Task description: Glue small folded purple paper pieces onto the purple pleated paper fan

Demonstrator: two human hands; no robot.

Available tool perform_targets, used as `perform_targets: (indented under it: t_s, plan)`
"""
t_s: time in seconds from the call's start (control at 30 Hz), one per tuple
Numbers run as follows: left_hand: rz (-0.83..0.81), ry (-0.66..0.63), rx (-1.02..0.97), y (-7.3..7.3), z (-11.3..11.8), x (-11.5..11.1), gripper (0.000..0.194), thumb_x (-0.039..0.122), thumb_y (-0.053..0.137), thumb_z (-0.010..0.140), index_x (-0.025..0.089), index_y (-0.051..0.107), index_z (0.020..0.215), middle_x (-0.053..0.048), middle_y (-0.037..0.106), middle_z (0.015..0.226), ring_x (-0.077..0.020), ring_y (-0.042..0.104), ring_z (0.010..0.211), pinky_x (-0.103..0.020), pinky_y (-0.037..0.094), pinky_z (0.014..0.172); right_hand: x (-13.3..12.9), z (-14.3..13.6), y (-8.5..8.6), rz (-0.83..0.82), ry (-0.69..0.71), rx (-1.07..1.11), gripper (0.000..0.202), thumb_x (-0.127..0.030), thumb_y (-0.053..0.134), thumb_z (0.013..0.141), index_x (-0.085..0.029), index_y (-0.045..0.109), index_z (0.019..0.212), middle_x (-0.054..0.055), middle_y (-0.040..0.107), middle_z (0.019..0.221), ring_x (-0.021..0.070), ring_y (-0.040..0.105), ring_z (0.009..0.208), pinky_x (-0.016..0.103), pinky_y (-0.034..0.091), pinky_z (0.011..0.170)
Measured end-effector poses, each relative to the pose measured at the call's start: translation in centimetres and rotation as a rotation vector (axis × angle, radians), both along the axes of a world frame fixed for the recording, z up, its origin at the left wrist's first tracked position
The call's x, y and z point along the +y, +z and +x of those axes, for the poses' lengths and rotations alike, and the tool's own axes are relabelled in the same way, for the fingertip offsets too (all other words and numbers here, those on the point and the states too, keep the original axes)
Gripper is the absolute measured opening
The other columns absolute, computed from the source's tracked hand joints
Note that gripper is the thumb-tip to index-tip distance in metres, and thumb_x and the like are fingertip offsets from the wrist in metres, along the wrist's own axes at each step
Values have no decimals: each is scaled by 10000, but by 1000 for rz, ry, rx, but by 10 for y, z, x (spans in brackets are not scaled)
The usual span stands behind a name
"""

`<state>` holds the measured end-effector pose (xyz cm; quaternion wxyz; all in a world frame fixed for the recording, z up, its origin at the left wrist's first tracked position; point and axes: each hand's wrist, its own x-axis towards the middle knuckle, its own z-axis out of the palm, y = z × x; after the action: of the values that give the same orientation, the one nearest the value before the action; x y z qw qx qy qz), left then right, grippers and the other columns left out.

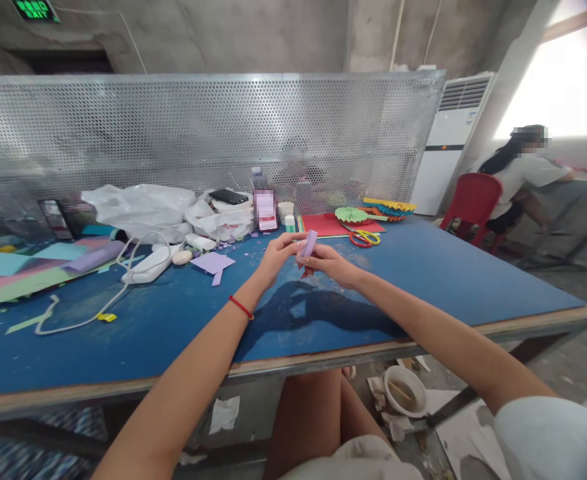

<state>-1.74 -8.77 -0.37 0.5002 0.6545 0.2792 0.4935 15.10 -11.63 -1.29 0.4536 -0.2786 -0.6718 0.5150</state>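
Observation:
A small folded purple paper piece [310, 244] is held between both hands above the middle of the blue table [423, 267]. My left hand [278, 255] pinches it from the left, fingers pressed together. From the right, my right hand [334, 264] grips its lower part. Just under the fingers a small dark red bit [307, 271] shows, partly hidden. Behind the hands stand a white glue stick with a green band [290, 224] and red paper sheets [318, 225]. Scissors with red and yellow handles [364, 239] lie to the right, near a green pleated paper fan [352, 215].
Purple paper [213, 262], a white power strip [150, 265] with its cable, plastic bags [140, 207] and coloured sheets [33, 270] lie at the left. A perforated metal screen [173, 127] backs the table. A person [518, 173] sits at far right.

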Motion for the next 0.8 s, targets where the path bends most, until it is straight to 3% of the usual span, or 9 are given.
perform_targets:
  t_s: [0.17, 0.33, 0.5, 0.67, 0.8]
  plan:
    - [-44, -171, -8, -2, 1, -5, 507, 527, 847, 703, 121, 803, 1003, -105, 771, 855, -166, 655, 641, -282, 493, 615, -4, -1, -1, -21, 91, 1, 502, -615, 837, 698, -167, 626, 779, -64, 502, 656, 72, 472, 573, 274, 573, 630]
    - [-29, -168, -139, -4, -2, 4, 436, 494, 913, 646, 158, 811, 904, -85, 771, 893, -158, 665, 750, -269, 488, 682, 0, 3, -3, -34, 76, 39, 530, -668, 781, 739, -160, 643, 807, -21, 572, 759, 83, 533, 649, 257, 571, 635]
    - [-11, -193, -176, -4, -3, 6, 406, 459, 954, 590, 178, 817, 849, -51, 744, 805, -148, 643, 724, -284, 498, 717, 4, 6, -3, -14, 47, 71, 501, -636, 811, 719, -167, 650, 790, -22, 592, 717, 96, 571, 659, 254, 563, 645]
    - [33, -224, -141, 1, -6, -1, 368, 407, 963, 576, 179, 819, 828, -89, 755, 1030, -205, 683, 910, -309, 529, 803, 3, 8, -1, 32, 64, 62, 475, -603, 835, 707, -169, 654, 769, -35, 598, 679, 87, 573, 600, 252, 544, 633]
    - [40, -256, -75, 3, -8, -5, 383, 381, 964, 560, 156, 821, 834, -121, 717, 1162, -204, 699, 856, -323, 569, 746, 3, 8, 0, 73, 94, 42, 525, -648, 836, 682, -158, 692, 805, -36, 586, 650, 95, 573, 579, 239, 498, 584]
